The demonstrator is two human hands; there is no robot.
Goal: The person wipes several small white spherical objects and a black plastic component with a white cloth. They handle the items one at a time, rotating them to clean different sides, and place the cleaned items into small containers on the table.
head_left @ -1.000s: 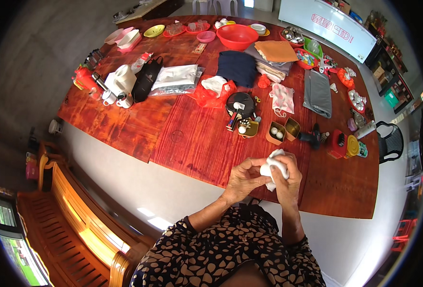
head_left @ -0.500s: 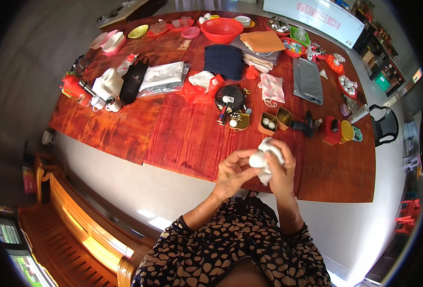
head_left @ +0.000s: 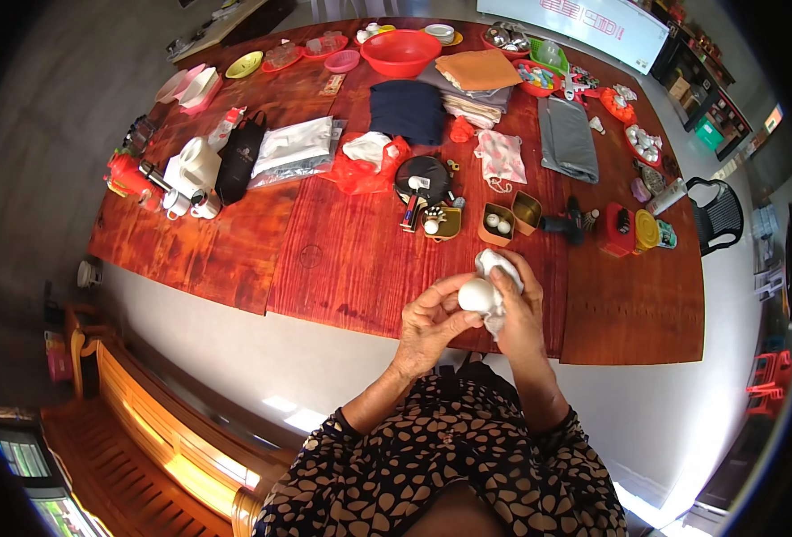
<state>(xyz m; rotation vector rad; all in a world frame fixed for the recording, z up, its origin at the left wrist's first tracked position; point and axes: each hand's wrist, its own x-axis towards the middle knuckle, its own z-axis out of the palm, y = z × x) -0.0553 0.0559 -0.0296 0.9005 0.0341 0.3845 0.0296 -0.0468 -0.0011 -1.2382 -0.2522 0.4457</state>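
Above the table's near edge, my left hand (head_left: pixel 425 329) grips a smooth white ball-shaped object (head_left: pixel 476 294) between thumb and fingers; its exact kind is not clear. My right hand (head_left: pixel 523 313) is closed on a crumpled white cloth (head_left: pixel 493 263), which presses against the right side of that round object. Just beyond my hands stands a tan box (head_left: pixel 496 225) with small white round things inside. A second tan box (head_left: pixel 528 213) adjoins it. Farther left, a third small box (head_left: pixel 443 224) bears a white round piece and something dark.
The reddish wooden table (head_left: pixel 324 277) carries a black round pouch (head_left: pixel 424 180), a red plastic bag (head_left: pixel 357 175), folded dark cloth (head_left: pixel 406 113) and a large red basin (head_left: pixel 400 54). At right are a dark drill-like tool (head_left: pixel 566 222) and a yellow-lidded jar (head_left: pixel 647 229). A wooden bench (head_left: pixel 145 430) stands lower left.
The round object has turned in my left hand and shows more of its white surface. Both hands have shifted slightly left in the picture, and the view has tilted a little.
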